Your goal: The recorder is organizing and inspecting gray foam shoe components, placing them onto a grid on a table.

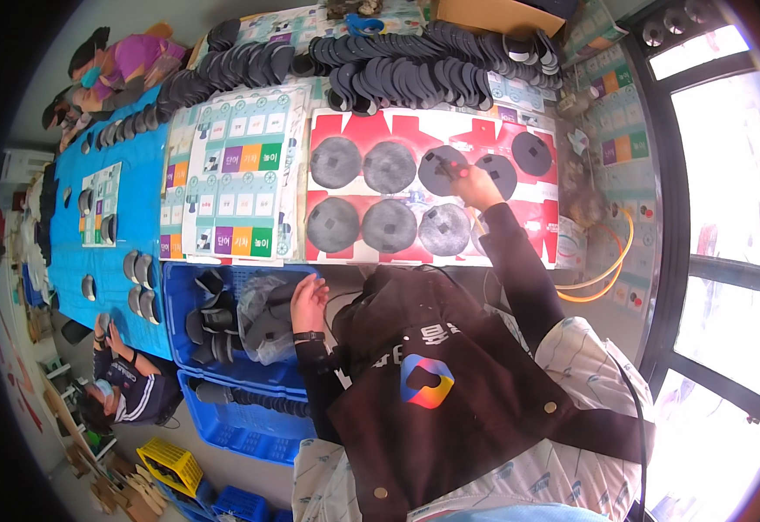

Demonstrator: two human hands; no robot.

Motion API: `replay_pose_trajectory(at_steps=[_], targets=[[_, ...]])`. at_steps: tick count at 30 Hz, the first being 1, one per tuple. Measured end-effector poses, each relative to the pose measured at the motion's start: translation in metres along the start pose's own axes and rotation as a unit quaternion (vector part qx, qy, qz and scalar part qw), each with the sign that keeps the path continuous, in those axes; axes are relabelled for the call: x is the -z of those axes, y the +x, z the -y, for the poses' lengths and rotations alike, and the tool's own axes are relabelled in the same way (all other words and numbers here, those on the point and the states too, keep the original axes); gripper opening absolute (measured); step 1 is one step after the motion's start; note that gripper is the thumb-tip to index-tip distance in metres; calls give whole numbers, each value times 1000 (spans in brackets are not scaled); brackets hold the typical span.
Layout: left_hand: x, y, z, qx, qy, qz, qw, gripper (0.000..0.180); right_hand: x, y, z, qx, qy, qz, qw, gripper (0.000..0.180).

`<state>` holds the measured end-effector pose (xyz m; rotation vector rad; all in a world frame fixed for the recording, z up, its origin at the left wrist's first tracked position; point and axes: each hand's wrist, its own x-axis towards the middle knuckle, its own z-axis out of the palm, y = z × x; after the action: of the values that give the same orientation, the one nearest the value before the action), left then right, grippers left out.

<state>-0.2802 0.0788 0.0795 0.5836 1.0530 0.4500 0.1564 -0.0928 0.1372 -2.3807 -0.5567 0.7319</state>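
Note:
Round dark-grey pads (332,224), each with a small dark square near its middle, lie in two rows on a red-and-white printed sheet (354,126). Over the upper row, toward the right, is my right hand (477,186), its fingers closed. They seem to grip a thin tool with a reddish part and a pale handle; its kind is too small to make out. My left hand (310,304) hangs at the table's front edge, fingers loosely bent and apart, holding nothing visible. Beside it a clear plastic bag (263,344) of dark pieces sits in a blue crate (176,300).
Overlapping dark curved pieces (406,83) line the table's back. Printed sheets (245,174) lie left of the pads. A blue-covered table (110,287) with people around it stands farther left. A yellow hose (610,274) loops at the right, near the glass door (728,217).

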Motion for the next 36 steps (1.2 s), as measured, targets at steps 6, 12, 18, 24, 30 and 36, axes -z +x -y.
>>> replay_pose_trajectory(at_steps=[6, 12, 18, 24, 30, 36], targets=[[-10, 8, 0, 9, 33, 18, 999, 28, 19, -1, -40, -10, -9, -47, 999, 33], [-32, 15, -2, 12, 57, 62, 996, 29, 9, 15, -79, 202, -155, -24, 967, 27], [-40, 15, 0, 25, 72, 51, 996, 28, 23, 7, -64, 211, -11, -26, 977, 30], [-46, 17, -1, 34, 83, 37, 995, 29, 30, 3, -54, 97, 11, -126, 987, 26], [-49, 19, -2, 33, 62, 31, 997, 25, 39, -6, -65, 56, -28, -102, 993, 30], [-66, 29, -6, 44, 70, 41, 996, 25, 46, -3, -52, 43, 37, -141, 988, 27]])
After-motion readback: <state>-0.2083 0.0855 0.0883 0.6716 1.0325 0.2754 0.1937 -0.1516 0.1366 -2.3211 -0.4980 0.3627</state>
